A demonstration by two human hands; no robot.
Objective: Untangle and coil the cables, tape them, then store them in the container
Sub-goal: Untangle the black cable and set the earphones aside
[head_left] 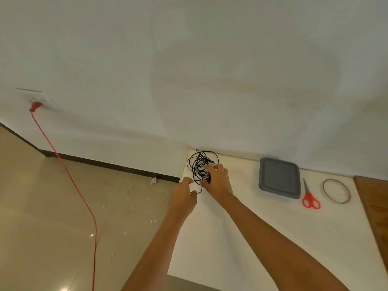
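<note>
Fingers point(210, 167) of my right hand point(218, 179) are curled into the tangle of black cable point(199, 162) and grip it from its right side. The left hand point(184, 193) pinches a single strand at the tangle's lower left edge. Both hands are closed on the cable.

The head view is the only one I have, and from it the split makes sense to me: one hand anchors the bundle so it cannot slide, and the other draws a loop clear. The cable sits at the far left corner of the white table point(205, 238), close to the wall point(210, 80). I cannot tell whether it is one cable or several.

Further right along the table's back edge lies the grey container point(279, 177), with nothing in it that I can see. The red scissors point(310, 198) are just beside it, and the tape roll point(337, 202) lies flat beyond them. They are well apart from the tangle, which I judge keeps loose loops from snagging on them while leaving them within reach for the later steps. No coil has formed and nothing is taped or stored, so I place the work at the untangling step.

On the left, a red cord point(69, 175) runs from a wall socket point(36, 99) down across the floor point(52, 206), apart from the table. I take it as no part of the job.
</note>
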